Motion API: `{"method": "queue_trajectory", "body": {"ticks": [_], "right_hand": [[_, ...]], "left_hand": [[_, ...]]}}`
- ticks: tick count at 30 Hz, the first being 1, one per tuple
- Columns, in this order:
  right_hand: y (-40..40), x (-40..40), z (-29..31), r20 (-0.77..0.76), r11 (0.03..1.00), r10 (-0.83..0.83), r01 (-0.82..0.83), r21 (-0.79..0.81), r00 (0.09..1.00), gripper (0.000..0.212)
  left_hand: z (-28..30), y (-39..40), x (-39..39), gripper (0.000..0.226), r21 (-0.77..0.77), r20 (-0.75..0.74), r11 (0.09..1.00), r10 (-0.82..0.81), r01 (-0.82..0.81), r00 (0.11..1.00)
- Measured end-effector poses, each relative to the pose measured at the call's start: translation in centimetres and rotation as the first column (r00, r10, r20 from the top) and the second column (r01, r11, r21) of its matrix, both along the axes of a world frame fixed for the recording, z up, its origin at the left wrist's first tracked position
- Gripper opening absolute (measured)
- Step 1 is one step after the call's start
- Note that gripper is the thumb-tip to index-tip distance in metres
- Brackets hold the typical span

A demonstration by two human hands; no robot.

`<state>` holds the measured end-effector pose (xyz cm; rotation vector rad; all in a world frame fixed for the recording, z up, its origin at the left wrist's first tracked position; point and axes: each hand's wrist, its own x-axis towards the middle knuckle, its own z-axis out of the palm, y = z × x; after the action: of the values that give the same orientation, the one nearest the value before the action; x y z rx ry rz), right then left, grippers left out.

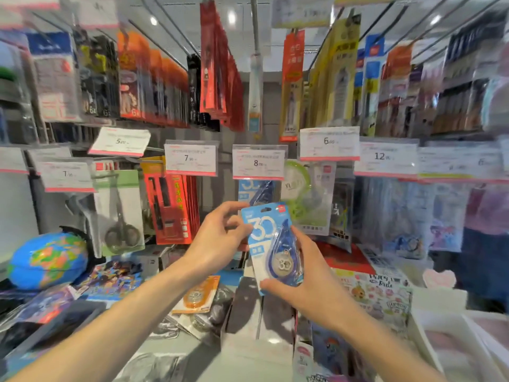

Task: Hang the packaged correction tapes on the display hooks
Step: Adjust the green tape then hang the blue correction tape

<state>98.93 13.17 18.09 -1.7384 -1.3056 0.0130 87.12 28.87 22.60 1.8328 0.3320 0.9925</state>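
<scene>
**Blue correction tape pack held upright below its display hook**

A packaged correction tape (271, 244) is held in both hands in front of a stationery display. Its long axis runs nearly vertical, leaned slightly so the top tilts toward the left hand; the hang hole at the top edge points up at the shelf.

The upper left edge of the card is pinched by the left hand (217, 241), thumb in front, fingers curled behind. The lower end is gripped by the right hand (308, 282), the thumb laid under the bottom corner and the fingers wrapped along the right side.

Just above the grip, a matching blue pack (254, 193) is seen hanging under a price tag marked 8 (259, 162). Left of the grip, red packs (169, 208) hang close by; right of it, a green-topped pack (305, 199) sits just beside the card's upper corner. Open room is left only directly between the card's top and the hanging blue pack.

The card is light blue, printed with a large white "30", and a dark blue teardrop-shaped dispenser is sealed under a clear blister.
</scene>
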Motion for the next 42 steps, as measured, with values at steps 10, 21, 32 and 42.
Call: {"method": "queue_trajectory", "body": {"ticks": [10, 21, 32, 42], "right_hand": [[0.4, 1.1, 0.6, 0.142, 0.977, -0.158, 0.134, 0.167, 0.977, 0.085], [0.2, 2.2, 1.5, 0.116, 0.935, -0.299, 0.267, 0.232, 0.947, 0.09], [-0.3, 2.3, 1.5, 0.149, 0.942, -0.281, 0.243, 0.231, 0.948, 0.092], [2.7, -0.3, 3.3, 0.213, 0.954, -0.233, 0.181, 0.239, 0.949, 0.088]], "left_hand": [[1.0, 1.4, -2.6, 0.036, 0.736, 0.138, 0.584, 0.367, -0.343, 0.92], [7.8, 3.1, -2.9, 0.043, 0.922, 0.371, -0.057, 0.41, -0.383, 0.833], [9.2, 4.2, -3.6, 0.032, 0.932, 0.358, -0.192, 0.36, -0.307, 0.861], [10.4, 3.3, -4.4, 0.031, 0.931, 0.338, 0.015, 0.344, -0.365, 0.876]]}}
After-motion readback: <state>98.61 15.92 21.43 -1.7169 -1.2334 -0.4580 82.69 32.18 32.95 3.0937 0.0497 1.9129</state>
